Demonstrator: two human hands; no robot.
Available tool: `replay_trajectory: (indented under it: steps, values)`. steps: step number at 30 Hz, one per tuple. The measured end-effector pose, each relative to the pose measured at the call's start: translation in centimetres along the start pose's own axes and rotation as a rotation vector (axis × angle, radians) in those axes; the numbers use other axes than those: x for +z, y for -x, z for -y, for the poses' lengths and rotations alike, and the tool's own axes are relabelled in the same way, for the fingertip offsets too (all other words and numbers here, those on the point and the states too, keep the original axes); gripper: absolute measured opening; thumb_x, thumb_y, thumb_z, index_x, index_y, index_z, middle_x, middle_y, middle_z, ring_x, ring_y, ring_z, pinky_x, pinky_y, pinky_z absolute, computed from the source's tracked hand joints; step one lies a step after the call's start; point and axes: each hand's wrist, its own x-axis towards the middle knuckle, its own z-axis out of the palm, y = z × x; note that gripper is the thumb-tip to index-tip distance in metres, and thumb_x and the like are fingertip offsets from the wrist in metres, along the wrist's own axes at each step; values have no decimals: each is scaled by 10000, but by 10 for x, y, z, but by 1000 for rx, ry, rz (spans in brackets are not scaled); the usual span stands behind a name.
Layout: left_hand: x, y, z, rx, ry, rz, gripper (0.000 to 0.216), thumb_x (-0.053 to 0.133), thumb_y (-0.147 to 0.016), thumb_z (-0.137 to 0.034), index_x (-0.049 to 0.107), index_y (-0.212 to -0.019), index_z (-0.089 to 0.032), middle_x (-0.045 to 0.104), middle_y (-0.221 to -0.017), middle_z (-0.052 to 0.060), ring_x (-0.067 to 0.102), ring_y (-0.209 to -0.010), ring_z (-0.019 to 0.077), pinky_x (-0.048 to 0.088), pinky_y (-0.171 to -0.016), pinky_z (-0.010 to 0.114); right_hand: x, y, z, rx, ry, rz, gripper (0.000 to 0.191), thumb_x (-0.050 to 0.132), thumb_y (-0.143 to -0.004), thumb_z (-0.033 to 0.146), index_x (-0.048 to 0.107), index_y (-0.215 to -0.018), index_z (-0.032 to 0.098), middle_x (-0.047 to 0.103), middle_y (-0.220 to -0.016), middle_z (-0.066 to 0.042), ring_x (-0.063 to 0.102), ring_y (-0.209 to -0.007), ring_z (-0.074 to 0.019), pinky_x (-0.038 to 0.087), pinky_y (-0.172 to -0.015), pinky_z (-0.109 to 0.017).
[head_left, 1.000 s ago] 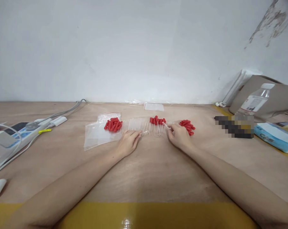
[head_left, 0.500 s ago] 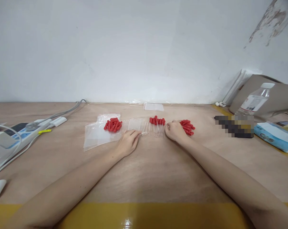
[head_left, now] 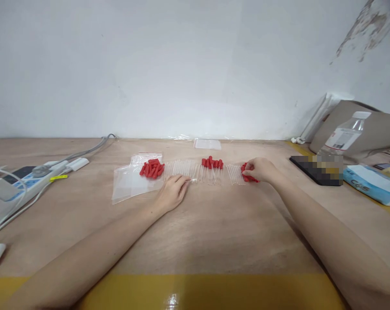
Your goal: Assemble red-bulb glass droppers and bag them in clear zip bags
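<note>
My left hand (head_left: 173,192) rests on the table with its fingertips closed on a thin clear glass dropper tube (head_left: 192,181). My right hand (head_left: 261,169) is at the right-hand pile of red rubber bulbs (head_left: 250,178), thumb and fingertips around a bulb at its near side, partly hidden by the hand. Between the hands lie several droppers fitted with red bulbs (head_left: 212,162), their glass tubes pointing toward me. A row of bare glass tubes (head_left: 235,175) is right of these, and another row of bare tubes (head_left: 182,167) spreads out behind my left hand.
More red bulbs (head_left: 152,168) lie on clear zip bags (head_left: 125,185) at left. A power strip (head_left: 23,185) with cables occupies the far left. At right are a black phone-like object (head_left: 306,170), a plastic bottle (head_left: 345,135) and a blue tissue pack (head_left: 372,185).
My right hand has moved right, from beside the fitted droppers to the right-hand bulb pile, uncovering the row of bare tubes. My left hand stays nearly still with its tube.
</note>
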Motion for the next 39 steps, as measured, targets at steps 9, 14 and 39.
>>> replay_trajectory:
  steps: [9,14,39]
  values:
    - [1,0,0,5,-10,-6,187,372,-891,-199,534,-982,-173,614,-852,44,567,-789,166,374,-718,319,1,-2,12,-79,-2,-313,149,470,-789,232,591,-805,147,632,-856,-102,568,-798,-199,393,-669,-285]
    - [0,-2,-1,-9,-15,-9,170,402,-893,-246,554,-924,-177,628,-826,26,574,-757,156,356,-714,323,21,21,63,-418,-508,-331,206,446,-840,264,527,-993,153,624,-847,-63,578,-774,-156,433,-668,-260]
    - [3,1,-1,118,120,-82,221,430,-876,-183,581,-1038,-183,662,-880,44,601,-795,147,441,-741,305,74,45,103,-658,-783,-162,146,443,-840,241,553,-898,165,568,-694,-4,554,-574,-96,462,-607,-234]
